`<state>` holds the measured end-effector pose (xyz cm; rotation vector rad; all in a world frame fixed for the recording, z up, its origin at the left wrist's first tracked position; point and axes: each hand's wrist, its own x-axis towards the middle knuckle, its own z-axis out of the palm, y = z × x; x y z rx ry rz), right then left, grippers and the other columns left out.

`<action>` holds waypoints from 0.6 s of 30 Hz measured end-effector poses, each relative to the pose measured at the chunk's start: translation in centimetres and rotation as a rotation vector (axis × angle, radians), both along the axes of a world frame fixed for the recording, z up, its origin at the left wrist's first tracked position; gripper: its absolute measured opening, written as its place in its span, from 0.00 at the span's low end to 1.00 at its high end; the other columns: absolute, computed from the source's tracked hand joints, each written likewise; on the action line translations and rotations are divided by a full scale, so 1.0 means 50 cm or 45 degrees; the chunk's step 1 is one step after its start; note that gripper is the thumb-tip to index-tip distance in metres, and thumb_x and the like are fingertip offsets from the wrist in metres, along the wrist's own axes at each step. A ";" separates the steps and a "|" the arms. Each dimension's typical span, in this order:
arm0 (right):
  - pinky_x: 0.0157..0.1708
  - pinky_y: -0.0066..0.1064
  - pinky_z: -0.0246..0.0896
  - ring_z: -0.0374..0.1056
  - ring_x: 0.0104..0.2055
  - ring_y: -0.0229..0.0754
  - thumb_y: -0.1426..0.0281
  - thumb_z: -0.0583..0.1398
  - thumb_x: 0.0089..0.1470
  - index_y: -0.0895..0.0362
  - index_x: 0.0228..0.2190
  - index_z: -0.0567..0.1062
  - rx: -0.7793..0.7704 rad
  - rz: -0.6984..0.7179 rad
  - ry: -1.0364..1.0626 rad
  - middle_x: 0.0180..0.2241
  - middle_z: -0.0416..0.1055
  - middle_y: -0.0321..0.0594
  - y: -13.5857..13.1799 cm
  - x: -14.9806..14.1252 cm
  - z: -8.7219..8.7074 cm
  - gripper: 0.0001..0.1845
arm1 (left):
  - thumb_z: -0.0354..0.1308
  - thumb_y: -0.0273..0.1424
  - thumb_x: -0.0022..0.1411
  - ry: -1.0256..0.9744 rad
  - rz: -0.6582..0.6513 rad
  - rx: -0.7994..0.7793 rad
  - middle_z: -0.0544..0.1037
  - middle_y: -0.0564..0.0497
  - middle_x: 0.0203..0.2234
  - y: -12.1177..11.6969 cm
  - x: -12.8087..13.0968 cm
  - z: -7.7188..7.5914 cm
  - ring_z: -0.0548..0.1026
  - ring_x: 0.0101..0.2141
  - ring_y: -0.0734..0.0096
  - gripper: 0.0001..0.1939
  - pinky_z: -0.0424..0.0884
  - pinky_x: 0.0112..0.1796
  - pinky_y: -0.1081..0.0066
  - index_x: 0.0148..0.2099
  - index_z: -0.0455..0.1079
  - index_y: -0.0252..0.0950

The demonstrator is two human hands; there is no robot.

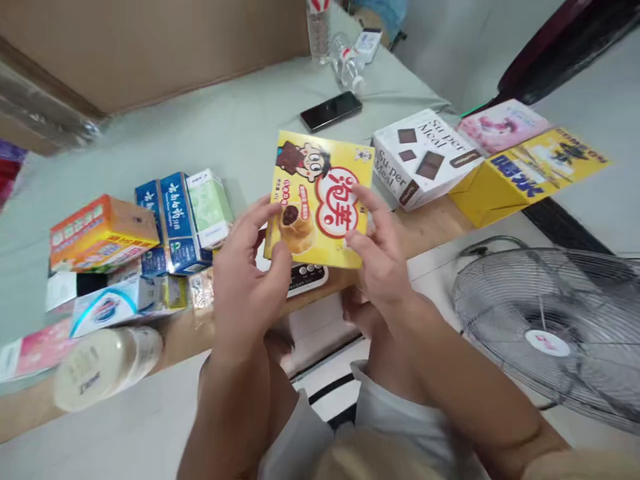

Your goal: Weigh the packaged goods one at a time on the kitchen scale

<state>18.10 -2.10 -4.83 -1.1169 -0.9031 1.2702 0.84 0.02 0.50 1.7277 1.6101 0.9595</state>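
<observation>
I hold a yellow snack box (320, 193), printed with a cartoon face and a cream puff, in both hands above the table's front edge. My left hand (247, 263) grips its lower left corner, thumb on the front. My right hand (377, 243) pinches its right side, fingers curled over the face. Beneath the box lies a small white device with buttons (307, 277), partly hidden.
To the left stand blue and green cartons (183, 217), an orange box (103, 230), a toothpaste box (115, 303) and a white bottle (107, 363). To the right lie a white chocolate box (425, 157), a yellow box (530, 173) and a pink box (500, 123). A phone (331, 110) lies behind. A fan (550, 327) sits lower right.
</observation>
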 end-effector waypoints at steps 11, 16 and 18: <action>0.63 0.56 0.71 0.69 0.65 0.52 0.63 0.72 0.53 0.36 0.62 0.65 -0.429 -0.530 -0.075 0.69 0.64 0.40 -0.256 0.223 -0.026 0.39 | 0.52 0.28 0.65 0.234 -0.804 -0.045 0.80 0.48 0.59 0.129 0.309 -0.024 0.75 0.62 0.58 0.21 0.70 0.65 0.59 0.58 0.74 0.39; 0.65 0.54 0.69 0.67 0.67 0.51 0.57 0.71 0.54 0.37 0.65 0.60 -0.395 -0.521 -0.054 0.74 0.55 0.44 -0.212 0.226 -0.083 0.43 | 0.53 0.36 0.68 0.622 -0.981 -0.114 0.64 0.54 0.73 0.248 0.425 -0.078 0.57 0.74 0.49 0.28 0.53 0.73 0.45 0.68 0.69 0.49; 0.66 0.55 0.68 0.65 0.69 0.52 0.55 0.70 0.55 0.37 0.70 0.53 -0.379 -0.385 -0.065 0.75 0.51 0.46 -0.202 0.229 -0.095 0.50 | 0.51 0.40 0.69 0.761 -1.019 -0.201 0.58 0.56 0.75 0.273 0.441 -0.096 0.50 0.76 0.43 0.30 0.46 0.73 0.37 0.72 0.64 0.53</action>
